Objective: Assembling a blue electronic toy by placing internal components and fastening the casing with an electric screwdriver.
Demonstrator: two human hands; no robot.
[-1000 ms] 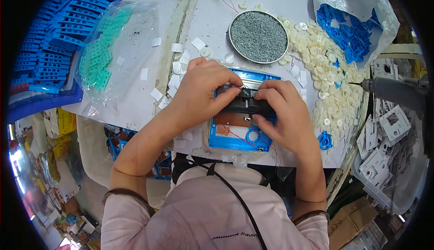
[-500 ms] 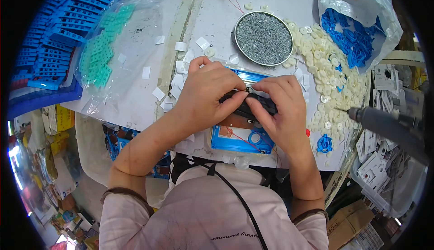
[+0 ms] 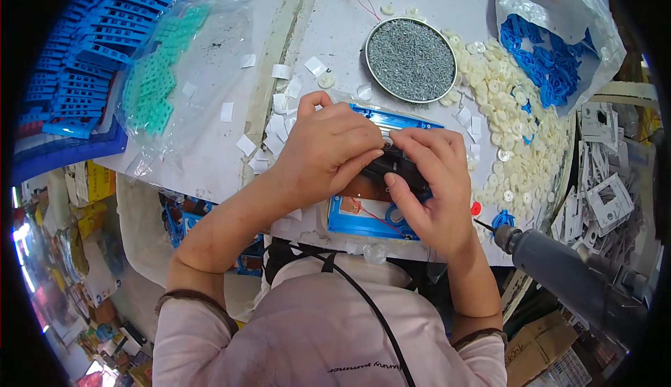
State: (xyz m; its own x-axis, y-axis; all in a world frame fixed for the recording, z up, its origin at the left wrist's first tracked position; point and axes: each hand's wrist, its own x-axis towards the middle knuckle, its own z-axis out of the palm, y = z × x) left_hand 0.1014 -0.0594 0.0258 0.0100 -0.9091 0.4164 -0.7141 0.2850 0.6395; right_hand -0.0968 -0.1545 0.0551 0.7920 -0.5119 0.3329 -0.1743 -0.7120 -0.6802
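Note:
A blue plastic housing lies in front of me, with a brown circuit board, a red wire and a black plastic part in it. My left hand is closed, thumb and forefinger pinching at the upper left of the black part. My right hand bends round the right end of the same part, forefinger at its top edge and thumb on its near side. The fingertips of both hands nearly meet there. Between them a small light-coloured piece shows, too small to name. My fingers hide much of the part.
Beyond the hands stands a round dish of screws. White plastic discs are heaped right of it, below a bag of blue parts. A grey power screwdriver reaches in from the right. Blue racks and bagged green pieces fill the left.
The power screwdriver has swung left and nearer, its tip now beside my right wrist. My right thumb has shifted down along the black part. My left hand has barely moved.

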